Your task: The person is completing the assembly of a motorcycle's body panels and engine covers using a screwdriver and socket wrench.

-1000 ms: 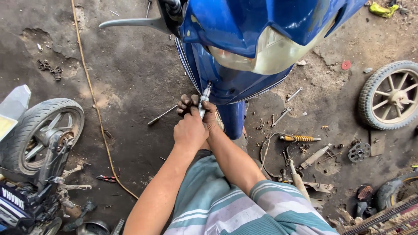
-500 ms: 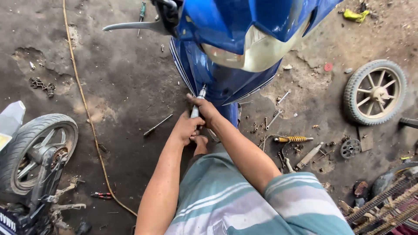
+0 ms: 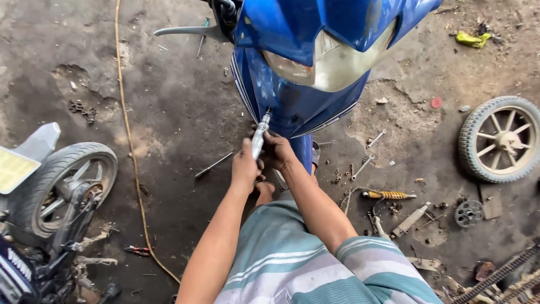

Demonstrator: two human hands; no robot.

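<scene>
Both hands, the left hand (image 3: 246, 167) and the right hand (image 3: 277, 153), are gripping a silver tool (image 3: 259, 135). The tool is pointing up and far, touching the blue bike (image 3: 292, 101). The right hand is sitting a bit closer to the bike.

A dirt floor (image 3: 169, 112), grey-brown and pitted with shallow hollows, is stretching across the whole view under flat daylight. A thin cord (image 3: 130, 141) is snaking down its left side, and scattered bolts, wrenches and a toothed sprocket (image 3: 468, 213) are lying at the right. A loose spoked wheel (image 3: 500, 139) is resting flat near the right edge (a second motorbike's rear wheel (image 3: 62, 186) is showing at the left).
</scene>
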